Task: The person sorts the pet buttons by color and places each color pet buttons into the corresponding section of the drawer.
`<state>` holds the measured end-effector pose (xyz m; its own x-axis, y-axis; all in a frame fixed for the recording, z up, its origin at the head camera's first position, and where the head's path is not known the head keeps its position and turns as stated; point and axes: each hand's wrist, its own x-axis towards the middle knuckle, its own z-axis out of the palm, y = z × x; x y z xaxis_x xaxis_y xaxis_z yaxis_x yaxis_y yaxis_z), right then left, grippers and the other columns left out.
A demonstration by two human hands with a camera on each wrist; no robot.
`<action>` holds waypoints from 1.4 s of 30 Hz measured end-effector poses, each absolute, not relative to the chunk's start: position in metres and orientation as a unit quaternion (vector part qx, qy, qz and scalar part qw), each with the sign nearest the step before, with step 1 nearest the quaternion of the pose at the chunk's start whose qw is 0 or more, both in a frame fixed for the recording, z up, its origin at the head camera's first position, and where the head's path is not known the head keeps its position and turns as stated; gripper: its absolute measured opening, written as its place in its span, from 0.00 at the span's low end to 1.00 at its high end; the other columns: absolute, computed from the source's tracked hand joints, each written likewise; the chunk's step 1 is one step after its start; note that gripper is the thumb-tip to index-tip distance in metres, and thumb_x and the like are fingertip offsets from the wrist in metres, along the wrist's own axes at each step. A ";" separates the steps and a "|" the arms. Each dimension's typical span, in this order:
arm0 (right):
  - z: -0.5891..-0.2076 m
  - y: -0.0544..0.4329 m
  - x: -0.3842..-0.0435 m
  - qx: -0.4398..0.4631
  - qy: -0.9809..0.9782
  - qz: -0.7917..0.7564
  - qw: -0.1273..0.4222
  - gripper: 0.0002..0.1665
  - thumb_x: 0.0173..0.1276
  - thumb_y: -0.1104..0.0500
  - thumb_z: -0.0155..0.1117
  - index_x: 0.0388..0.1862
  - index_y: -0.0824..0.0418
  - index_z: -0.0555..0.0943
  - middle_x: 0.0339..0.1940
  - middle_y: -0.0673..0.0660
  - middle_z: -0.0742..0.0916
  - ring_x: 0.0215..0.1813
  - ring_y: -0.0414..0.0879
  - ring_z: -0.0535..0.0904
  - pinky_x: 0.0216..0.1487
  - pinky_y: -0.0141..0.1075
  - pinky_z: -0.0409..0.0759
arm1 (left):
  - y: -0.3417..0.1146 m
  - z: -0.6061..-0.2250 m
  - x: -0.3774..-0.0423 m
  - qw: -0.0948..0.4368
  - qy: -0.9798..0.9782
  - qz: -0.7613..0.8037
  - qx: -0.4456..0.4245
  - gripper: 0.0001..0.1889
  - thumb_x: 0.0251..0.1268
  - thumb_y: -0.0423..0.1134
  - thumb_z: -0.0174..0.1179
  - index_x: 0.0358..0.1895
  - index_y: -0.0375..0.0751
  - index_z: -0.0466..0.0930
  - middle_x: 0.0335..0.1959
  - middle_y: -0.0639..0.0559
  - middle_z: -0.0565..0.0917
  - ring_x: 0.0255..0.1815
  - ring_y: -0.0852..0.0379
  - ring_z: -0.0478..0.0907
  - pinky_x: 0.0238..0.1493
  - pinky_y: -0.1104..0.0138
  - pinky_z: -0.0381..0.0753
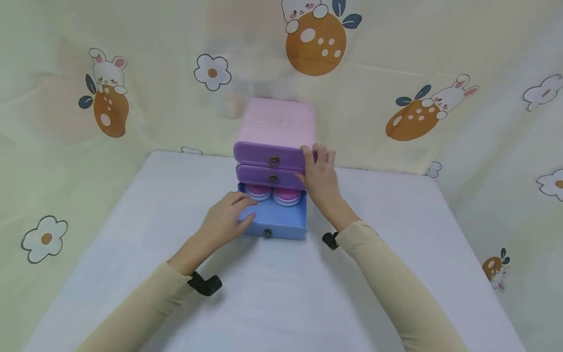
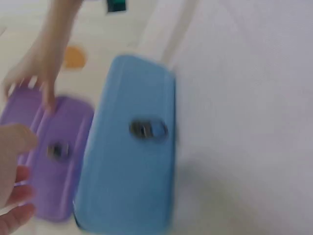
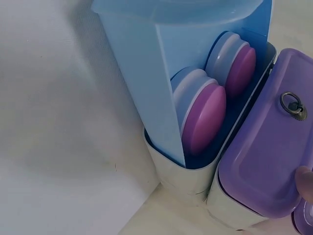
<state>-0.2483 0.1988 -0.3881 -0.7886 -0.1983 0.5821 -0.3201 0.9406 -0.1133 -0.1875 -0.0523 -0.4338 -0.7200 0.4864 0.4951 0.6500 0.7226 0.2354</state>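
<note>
A small chest (image 1: 279, 122) with a pink top has two purple drawers (image 1: 255, 154) pushed in. Below them a blue drawer (image 1: 277, 217) stands pulled out. Inside it, toward the back, sit two round white containers with pink lids (image 3: 205, 117). My left hand (image 1: 224, 217) hovers at the blue drawer's left side, fingers spread and slightly bent, holding nothing. My right hand (image 1: 323, 178) rests on the chest's right front corner, fingertips at the top edge and thumb against the purple front. Small metal ring pulls (image 3: 293, 105) hang on the drawer fronts.
The chest stands at the back of a white-covered table (image 1: 281, 293). Right behind it hangs a cream cloth (image 1: 167, 107) printed with rabbits, fruit and flowers. A black wrist strap mount (image 1: 205, 284) sits by my left sleeve.
</note>
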 end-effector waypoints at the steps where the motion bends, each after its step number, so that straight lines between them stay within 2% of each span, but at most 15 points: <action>1: -0.388 0.200 -0.248 0.136 -0.940 0.104 0.294 0.40 0.58 0.52 0.71 0.62 0.54 0.58 0.60 0.65 0.65 0.53 0.62 0.63 0.30 0.46 0.84 | -0.061 -0.439 -0.183 0.205 -0.906 -0.228 -0.291 0.19 0.57 0.44 0.65 0.52 0.46 0.80 0.52 0.50 0.79 0.54 0.51 0.76 0.50 0.58 0.80; 4: -0.388 0.202 -0.248 0.130 -0.941 0.107 0.295 0.41 0.57 0.53 0.71 0.62 0.53 0.58 0.59 0.64 0.64 0.53 0.62 0.63 0.30 0.47 0.84 | -0.082 -0.456 -0.175 0.194 -0.907 -0.292 -0.234 0.32 0.55 0.47 0.67 0.64 0.43 0.70 0.61 0.45 0.73 0.63 0.47 0.69 0.60 0.54 0.74; 7: -0.388 0.202 -0.249 0.133 -0.939 0.114 0.296 0.41 0.57 0.53 0.72 0.62 0.53 0.58 0.59 0.64 0.64 0.52 0.61 0.62 0.30 0.47 0.83 | -0.094 -0.476 -0.170 0.162 -0.909 -0.331 -0.196 0.42 0.53 0.48 0.69 0.70 0.40 0.60 0.66 0.41 0.67 0.67 0.45 0.65 0.67 0.52 0.67; 13: -0.390 0.197 -0.251 0.144 -0.936 0.120 0.298 0.40 0.57 0.54 0.72 0.62 0.53 0.58 0.58 0.64 0.64 0.52 0.62 0.62 0.30 0.47 0.83 | -0.098 -0.507 -0.162 0.095 -0.926 -0.343 -0.129 0.48 0.53 0.49 0.69 0.73 0.35 0.52 0.69 0.35 0.64 0.70 0.40 0.62 0.69 0.50 0.63; 16: -0.391 0.199 -0.253 0.142 -0.935 0.117 0.303 0.41 0.56 0.53 0.72 0.62 0.54 0.58 0.58 0.65 0.64 0.52 0.62 0.62 0.32 0.47 0.83 | -0.092 -0.514 -0.162 0.083 -0.927 -0.345 -0.120 0.47 0.54 0.51 0.68 0.73 0.35 0.53 0.68 0.35 0.65 0.70 0.40 0.63 0.69 0.50 0.64; 23: -0.391 0.201 -0.252 0.145 -0.934 0.116 0.307 0.41 0.56 0.54 0.73 0.62 0.55 0.59 0.57 0.65 0.64 0.51 0.61 0.62 0.33 0.45 0.83 | -0.081 -0.516 -0.164 0.116 -0.925 -0.346 -0.106 0.34 0.57 0.50 0.66 0.64 0.34 0.69 0.62 0.38 0.74 0.60 0.41 0.75 0.60 0.50 0.73; 26: -0.391 0.201 -0.251 0.149 -0.933 0.113 0.308 0.42 0.55 0.54 0.73 0.62 0.55 0.58 0.57 0.66 0.65 0.50 0.61 0.62 0.32 0.44 0.83 | -0.079 -0.519 -0.164 0.118 -0.923 -0.351 -0.102 0.35 0.57 0.49 0.66 0.65 0.35 0.69 0.60 0.38 0.76 0.58 0.42 0.77 0.59 0.51 0.75; 34: -0.394 0.202 -0.249 0.150 -0.931 0.120 0.309 0.41 0.56 0.53 0.72 0.62 0.54 0.58 0.58 0.66 0.65 0.50 0.61 0.62 0.31 0.45 0.83 | -0.084 -0.516 -0.176 0.107 -0.920 -0.354 -0.131 0.42 0.55 0.51 0.67 0.69 0.33 0.62 0.64 0.35 0.71 0.66 0.40 0.68 0.66 0.50 0.67; 38: -0.394 0.202 -0.248 0.153 -0.930 0.121 0.310 0.41 0.57 0.53 0.72 0.63 0.54 0.58 0.58 0.66 0.65 0.50 0.61 0.63 0.31 0.46 0.83 | -0.086 -0.518 -0.180 0.106 -0.922 -0.350 -0.129 0.40 0.54 0.52 0.68 0.67 0.34 0.64 0.63 0.36 0.72 0.64 0.40 0.70 0.65 0.50 0.69; 42: -0.394 0.203 -0.250 0.156 -0.929 0.113 0.316 0.41 0.57 0.53 0.72 0.63 0.55 0.58 0.58 0.66 0.64 0.50 0.61 0.63 0.32 0.45 0.84 | -0.084 -0.520 -0.182 0.130 -0.918 -0.352 -0.126 0.35 0.54 0.49 0.68 0.63 0.33 0.70 0.59 0.38 0.77 0.60 0.41 0.75 0.60 0.51 0.74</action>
<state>-0.2495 0.2025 -0.3941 -0.7517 -0.2182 0.6223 -0.3616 0.9256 -0.1122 -0.1820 -0.0837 -0.5197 -0.9344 0.1394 0.3277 0.3229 0.7198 0.6145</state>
